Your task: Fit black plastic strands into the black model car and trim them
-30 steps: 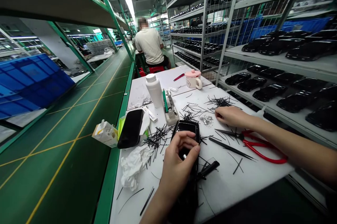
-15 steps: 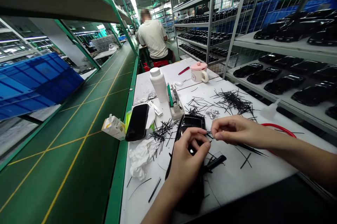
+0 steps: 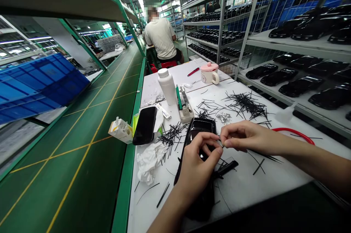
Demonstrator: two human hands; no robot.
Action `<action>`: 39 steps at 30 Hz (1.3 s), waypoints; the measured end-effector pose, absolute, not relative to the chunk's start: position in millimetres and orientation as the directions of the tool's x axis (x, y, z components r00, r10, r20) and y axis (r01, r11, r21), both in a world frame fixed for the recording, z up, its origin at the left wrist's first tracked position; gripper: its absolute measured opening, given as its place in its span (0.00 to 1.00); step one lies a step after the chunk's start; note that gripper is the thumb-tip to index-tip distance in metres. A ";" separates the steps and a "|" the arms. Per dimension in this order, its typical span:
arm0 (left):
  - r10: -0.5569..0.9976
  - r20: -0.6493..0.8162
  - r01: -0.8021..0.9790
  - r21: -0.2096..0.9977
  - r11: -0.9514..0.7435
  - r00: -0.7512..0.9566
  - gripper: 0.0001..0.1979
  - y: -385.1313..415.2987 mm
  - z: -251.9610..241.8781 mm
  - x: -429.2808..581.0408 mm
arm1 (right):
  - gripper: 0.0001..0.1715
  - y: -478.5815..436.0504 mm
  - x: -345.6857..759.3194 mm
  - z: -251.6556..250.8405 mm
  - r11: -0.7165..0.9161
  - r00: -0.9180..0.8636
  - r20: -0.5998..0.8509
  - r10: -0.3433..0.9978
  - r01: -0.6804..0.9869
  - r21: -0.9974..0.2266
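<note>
Black model car body (image 3: 200,127) sits lower centre of frame, gripped by the left hand (image 3: 199,165), fingers curled around it. Right hand (image 3: 249,140) pinches a thin black rod (image 3: 221,143) just beside the car. Pinching near the tip seems best for steady control. Loose black rods (image 3: 246,103) lie across the bench (image 3: 246,180).

Glossy black model car (image 3: 199,129) tilted up in my left hand (image 3: 200,163); thin black rod (image 3: 221,142) pinched in right hand (image 3: 246,138), just beside it.
</note>
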State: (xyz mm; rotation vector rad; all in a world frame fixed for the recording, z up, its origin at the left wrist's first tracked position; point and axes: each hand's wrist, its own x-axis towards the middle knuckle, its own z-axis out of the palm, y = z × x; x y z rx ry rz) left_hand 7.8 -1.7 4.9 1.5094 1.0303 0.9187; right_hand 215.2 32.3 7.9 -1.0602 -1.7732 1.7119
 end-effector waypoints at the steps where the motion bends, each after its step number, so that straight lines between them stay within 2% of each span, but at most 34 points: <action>1: 0.941 0.033 0.146 0.985 -0.087 0.336 0.09 -1.5 4.9 7.7 | 0.20 31.8 214.6 7.9 -0.071 -0.598 -0.188 0.779 0.214 -0.974; 5: 0.945 0.029 0.151 0.985 -0.083 0.327 0.08 -0.3 4.7 7.5 | 0.20 28.8 212.5 9.3 -0.056 -0.577 -0.179 0.797 0.225 -0.973; 9: 0.949 0.030 0.145 0.986 -0.079 0.314 0.08 0.0 3.3 7.4 | 0.18 23.7 210.7 12.1 0.026 -0.515 -0.118 0.849 0.263 -0.965; 17: 0.933 0.075 0.093 0.989 -0.114 0.351 0.11 -0.1 2.3 6.9 | 0.13 18.2 206.6 11.7 0.264 -0.525 0.042 0.850 0.355 -0.897; 22: 0.945 0.076 0.042 0.995 -0.094 0.317 0.08 -1.9 4.4 8.3 | 0.12 12.7 207.3 10.2 0.418 -0.532 0.173 0.829 0.385 -0.823; 25: 0.949 0.076 0.081 0.991 -0.106 0.307 0.06 -1.4 4.8 7.6 | 0.12 9.1 209.2 12.6 0.415 -0.509 0.187 0.840 0.383 -0.825; 27: 0.946 0.103 0.185 0.968 -0.166 0.308 0.04 0.6 3.8 5.9 | 0.12 7.6 211.3 15.4 0.396 -0.491 0.181 0.852 0.378 -0.837; 30: 0.934 0.145 0.462 0.837 -0.292 0.328 0.06 4.9 1.3 1.9 | 0.13 6.8 215.5 19.4 0.358 -0.469 0.160 0.869 0.371 -0.857; 32: 0.925 0.139 0.559 0.761 -0.328 0.354 0.08 7.2 0.6 -1.1 | 0.14 6.7 217.7 20.9 0.337 -0.462 0.144 0.875 0.368 -0.867; 36: 0.908 0.108 0.513 0.795 -0.324 0.405 0.14 7.9 3.3 -4.8 | 0.15 5.4 218.5 22.0 0.300 -0.453 0.114 0.884 0.362 -0.883; 39: 0.899 0.152 0.424 0.841 -0.336 0.411 0.12 5.6 5.7 -3.8 | 0.16 3.5 216.7 21.9 0.275 -0.446 0.098 0.889 0.351 -0.895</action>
